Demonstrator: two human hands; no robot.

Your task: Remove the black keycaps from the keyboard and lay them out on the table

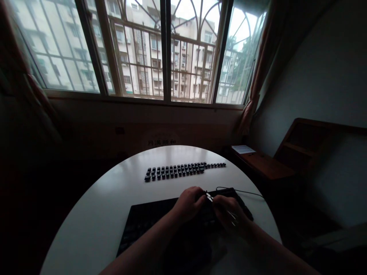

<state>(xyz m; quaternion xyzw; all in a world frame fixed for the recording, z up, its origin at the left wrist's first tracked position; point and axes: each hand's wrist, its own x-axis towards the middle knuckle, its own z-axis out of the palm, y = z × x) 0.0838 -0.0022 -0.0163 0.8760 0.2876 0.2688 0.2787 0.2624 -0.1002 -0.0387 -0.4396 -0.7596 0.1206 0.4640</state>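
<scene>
We've got our right hand (229, 208) clamped around a slim, shiny silver metal tool (209, 196), with its bright tip poking out toward our other hand and more thin metal showing down by the palm; our left hand (189, 200) is right beside it, fingers curled in and bunched near that tip, but honestly we can't tell whether they're pinching anything, it's too dark in there. Both hands are over the upper right part of a wide, flat black keyboard (149, 214), which lies slightly slanted on a round, glossy white table (88, 214); our forearms hide a good chunk of it, and its keys mostly melt into shadow. A thin black cable (246, 192) curves from near the keyboard's far edge toward the table's right side; farther back, well apart from our hands, small black keycaps (172, 175) sit in neat rows, with a single-file line of smaller ones trailing off to the right. Past the table there's a reddish-brown wooden bench (269, 168) with a white sheet of paper (243, 149) on it; lighting's just a big barred window (187, 57).
</scene>
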